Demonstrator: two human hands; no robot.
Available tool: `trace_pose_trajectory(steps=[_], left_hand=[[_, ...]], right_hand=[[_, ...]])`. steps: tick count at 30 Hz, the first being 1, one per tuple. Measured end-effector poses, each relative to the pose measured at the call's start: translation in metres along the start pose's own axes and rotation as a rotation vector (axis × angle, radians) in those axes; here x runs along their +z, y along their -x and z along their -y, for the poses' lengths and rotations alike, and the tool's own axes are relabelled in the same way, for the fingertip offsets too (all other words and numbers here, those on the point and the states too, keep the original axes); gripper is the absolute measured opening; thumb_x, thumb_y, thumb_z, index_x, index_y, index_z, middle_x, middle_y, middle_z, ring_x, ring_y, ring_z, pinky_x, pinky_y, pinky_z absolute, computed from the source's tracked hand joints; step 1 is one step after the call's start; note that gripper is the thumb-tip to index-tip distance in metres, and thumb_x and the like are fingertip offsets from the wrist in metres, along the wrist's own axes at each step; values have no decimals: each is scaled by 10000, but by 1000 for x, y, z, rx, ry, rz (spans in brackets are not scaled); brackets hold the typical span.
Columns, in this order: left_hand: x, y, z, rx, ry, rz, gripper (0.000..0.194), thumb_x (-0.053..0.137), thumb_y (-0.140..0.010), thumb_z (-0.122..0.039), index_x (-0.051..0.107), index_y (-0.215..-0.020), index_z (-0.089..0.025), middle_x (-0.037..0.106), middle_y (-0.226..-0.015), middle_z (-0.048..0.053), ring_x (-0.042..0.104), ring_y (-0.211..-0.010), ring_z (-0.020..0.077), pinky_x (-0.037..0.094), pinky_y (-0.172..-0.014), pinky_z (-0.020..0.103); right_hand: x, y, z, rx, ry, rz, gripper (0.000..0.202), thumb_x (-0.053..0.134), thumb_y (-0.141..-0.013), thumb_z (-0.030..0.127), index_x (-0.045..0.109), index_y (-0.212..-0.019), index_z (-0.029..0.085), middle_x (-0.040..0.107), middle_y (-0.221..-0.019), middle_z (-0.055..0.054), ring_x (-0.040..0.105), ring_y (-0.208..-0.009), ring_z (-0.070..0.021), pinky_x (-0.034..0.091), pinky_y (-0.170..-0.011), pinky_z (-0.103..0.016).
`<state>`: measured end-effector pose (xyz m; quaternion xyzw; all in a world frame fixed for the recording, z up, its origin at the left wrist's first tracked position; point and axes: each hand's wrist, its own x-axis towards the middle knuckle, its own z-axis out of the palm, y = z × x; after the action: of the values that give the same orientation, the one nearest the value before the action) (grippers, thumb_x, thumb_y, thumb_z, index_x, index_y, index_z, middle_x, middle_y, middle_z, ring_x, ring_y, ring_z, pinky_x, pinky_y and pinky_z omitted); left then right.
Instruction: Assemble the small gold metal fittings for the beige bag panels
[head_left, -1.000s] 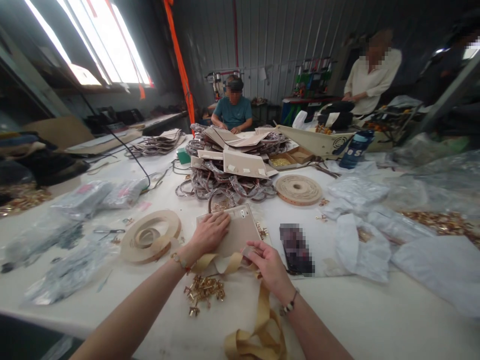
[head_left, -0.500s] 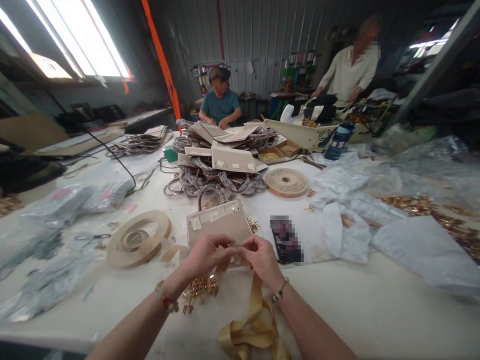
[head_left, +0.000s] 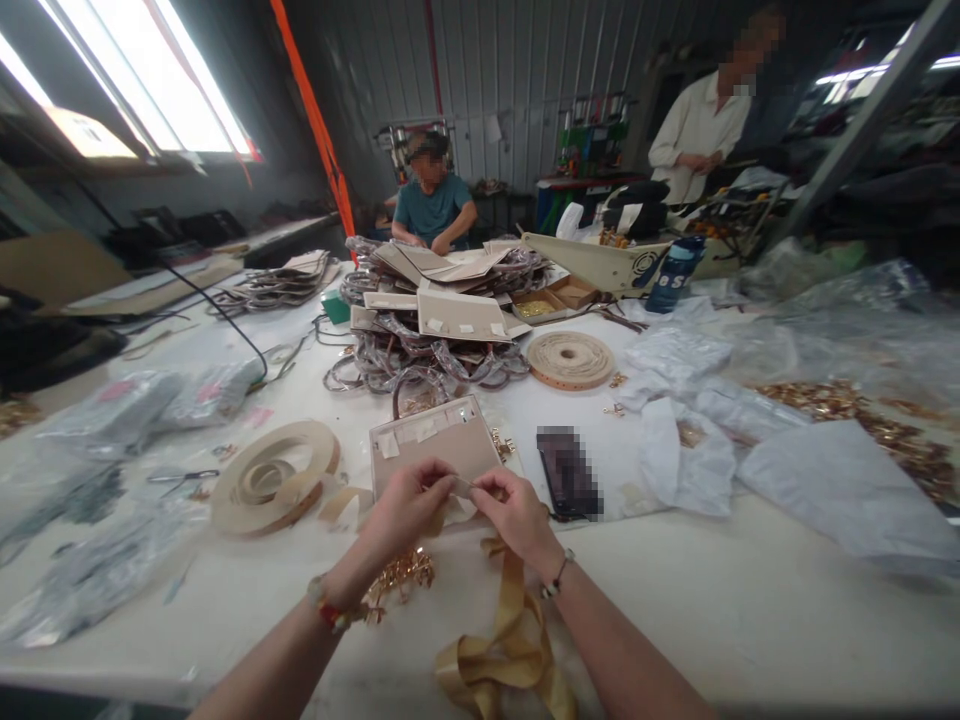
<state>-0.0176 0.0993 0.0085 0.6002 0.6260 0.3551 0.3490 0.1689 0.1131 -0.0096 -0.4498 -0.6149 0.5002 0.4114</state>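
Observation:
My left hand (head_left: 412, 505) and my right hand (head_left: 516, 510) meet over the near edge of a beige panel (head_left: 439, 445). Both are closed in a pinch on a thin, light strip (head_left: 463, 487) stretched between the fingertips; its ends are hidden by the fingers. Below my right hand, a yellowish ribbon (head_left: 511, 600) lies in loose folds on the table. Gold metal fittings (head_left: 405, 572) are heaped beside my left wrist. A roll of beige tape (head_left: 255, 480) lies left of the panel, its loose end near my left hand.
A dark phone (head_left: 568, 475) lies to the right, with white bags (head_left: 686, 455) beyond it. Behind the panel are stacked wrapped pieces (head_left: 442, 345) and another tape roll (head_left: 570, 360). A blue bottle (head_left: 675, 275) stands farther back. Two people are across the table.
My hands have shifted slightly left, and the strip between them shows more. The standing person's hands have come together. The whole view has moved a little.

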Motion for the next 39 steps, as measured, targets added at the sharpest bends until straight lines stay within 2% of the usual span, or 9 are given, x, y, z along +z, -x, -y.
trace_pose_trajectory(steps=[3,6,9,18,26,30,33,36,39], left_hand=[[-3,5,-8,162,-242,-59,215,610,-868,-301,718,-1033,-216,754,-955,51,685,-879,216,537,-781,317],[-5,9,-16,484,-447,-60,397,585,-905,-215,619,-1299,-248,690,-1264,90,632,-1141,245,518,-959,384],[-5,10,-19,681,-605,24,276,519,-970,-206,680,-1193,-241,732,-1161,100,662,-1039,228,528,-901,375],[6,7,-20,576,-758,-64,168,593,-948,-250,732,-858,-222,740,-793,57,660,-764,198,484,-722,318],[11,6,-17,828,-731,-38,250,461,-1009,-228,693,-914,-217,721,-817,59,620,-772,173,466,-739,313],[12,7,-24,940,-671,20,221,449,-1004,-192,660,-940,-208,701,-831,51,590,-781,172,451,-745,312],[8,-7,-34,865,-481,-133,157,514,-993,-226,651,-919,-210,699,-896,42,604,-858,170,461,-818,309],[-6,-41,-39,585,-345,-307,132,564,-961,-269,672,-925,-202,680,-1019,66,607,-1006,197,473,-871,317],[-25,-81,-35,359,-416,-197,207,513,-949,-273,699,-967,-183,681,-1052,85,615,-1006,216,487,-821,313]], right_hand=[[1,0,-1,-16,-37,10,134,653,-839,307,708,-808,189,702,-787,-21,617,-722,-173,461,-661,-263],[1,1,-1,23,-55,36,208,645,-866,374,703,-812,181,700,-747,-16,609,-677,-168,454,-630,-261],[1,1,0,-12,-40,46,257,631,-881,410,711,-798,180,701,-735,-19,598,-662,-168,438,-616,-261],[0,1,2,-43,11,-2,285,594,-898,416,694,-758,188,673,-703,-21,584,-666,-173,415,-617,-267],[5,-6,-9,287,-574,-8,332,773,-673,461,597,-680,180,539,-579,44,457,-539,-110,356,-513,-240],[6,-8,-6,354,-727,-42,366,804,-608,435,531,-633,191,491,-544,64,429,-510,-93,371,-514,-238],[4,-9,-6,357,-733,-72,349,778,-625,449,547,-657,189,546,-579,44,479,-524,-101,407,-520,-237],[4,-8,-7,357,-646,-65,333,735,-676,476,579,-697,182,573,-603,25,500,-520,-110,415,-478,-231],[4,-6,-8,345,-564,-45,311,708,-714,470,595,-718,180,566,-608,25,493,-509,-107,417,-446,-219]])
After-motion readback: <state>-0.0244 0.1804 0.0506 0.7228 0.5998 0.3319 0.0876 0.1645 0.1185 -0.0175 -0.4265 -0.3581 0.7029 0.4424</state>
